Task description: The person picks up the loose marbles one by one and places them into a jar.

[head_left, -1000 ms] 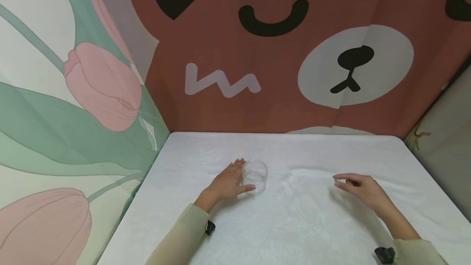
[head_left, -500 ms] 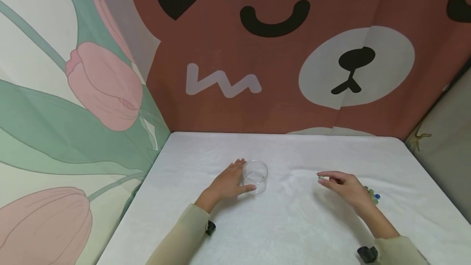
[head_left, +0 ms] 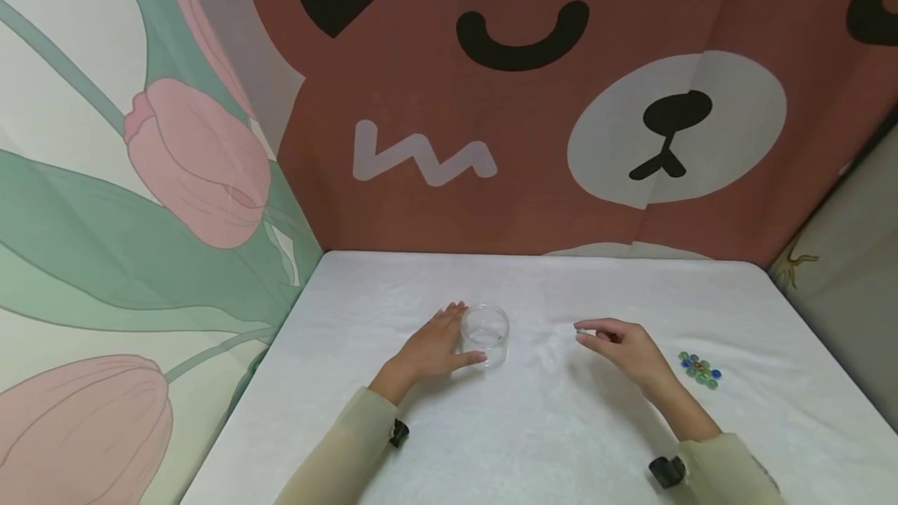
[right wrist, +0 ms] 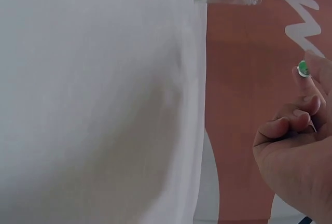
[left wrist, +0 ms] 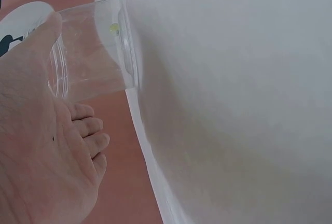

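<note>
A clear, open-topped plastic jar [head_left: 486, 336] stands upright on the white-covered table. My left hand [head_left: 438, 345] rests against its left side, fingers extended along the back and thumb across the front near the rim. Through the wall, the left wrist view shows a small yellow-green marble [left wrist: 114, 28] low in the jar. To the right of the jar, above the cloth, my right hand [head_left: 626, 345] pinches a green marble [right wrist: 304, 68] between thumb and index finger. Its other fingers are curled in toward the palm.
A small cluster of green, blue and amber marbles [head_left: 700, 370] lies on the table [head_left: 533, 427] right of my right forearm. A brown cartoon-print wall [head_left: 421, 217] rises behind the far edge, and a tulip-print wall [head_left: 196, 170] on the left.
My right hand has moved left toward the jar with the green marble, uncovering the marble cluster behind it. The left hand and the jar have stayed in place.
</note>
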